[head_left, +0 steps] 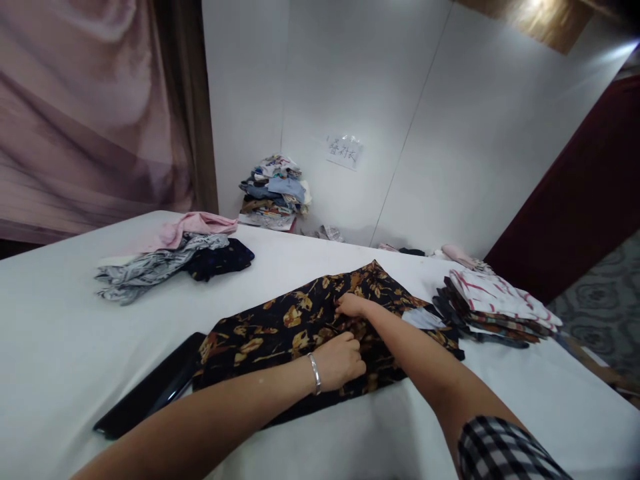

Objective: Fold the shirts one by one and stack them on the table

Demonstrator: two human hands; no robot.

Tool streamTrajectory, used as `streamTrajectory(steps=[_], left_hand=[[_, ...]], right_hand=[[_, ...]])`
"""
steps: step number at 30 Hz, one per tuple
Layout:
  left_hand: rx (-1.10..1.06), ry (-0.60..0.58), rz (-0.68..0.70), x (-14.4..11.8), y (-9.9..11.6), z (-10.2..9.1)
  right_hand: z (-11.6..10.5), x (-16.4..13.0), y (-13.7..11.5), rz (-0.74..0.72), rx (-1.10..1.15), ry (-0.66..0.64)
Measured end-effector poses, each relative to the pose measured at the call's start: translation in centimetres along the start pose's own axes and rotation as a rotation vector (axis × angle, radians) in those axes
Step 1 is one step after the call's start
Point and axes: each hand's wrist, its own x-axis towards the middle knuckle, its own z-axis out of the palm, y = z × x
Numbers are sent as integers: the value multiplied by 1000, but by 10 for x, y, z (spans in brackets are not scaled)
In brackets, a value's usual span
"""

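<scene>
A black shirt (pixel 295 315) with a gold and brown floral print lies spread across the white table in front of me. My left hand (pixel 341 361), with a silver bracelet at the wrist, rests on its middle, fingers curled in around the cloth. Just beyond it, my right hand (pixel 351 306) pinches the fabric a little farther up. Both sets of fingertips are partly hidden by the hands and folds. A pale patch (pixel 423 319) shows at the shirt's right part, beside my right forearm.
Left of the shirt lies a glossy black flat object (pixel 155 385). Crumpled clothes (pixel 165 257) lie at the far left of the white table (pixel 60 320). A folded stack (pixel 500 307) is at the right. A taller clothes pile (pixel 276 190) stands by the back wall, near a paper sign (pixel 345 152).
</scene>
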Motion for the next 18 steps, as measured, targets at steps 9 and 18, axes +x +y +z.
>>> streamTrajectory(steps=[9,18], left_hand=[[-97,136,-488,-43,-25,-39],[60,-139,-1295,-109,-85,-47]], right_hand=[[-104,-11,-52,-119,388,65],[-207,-17,-84,-411,1041,430]])
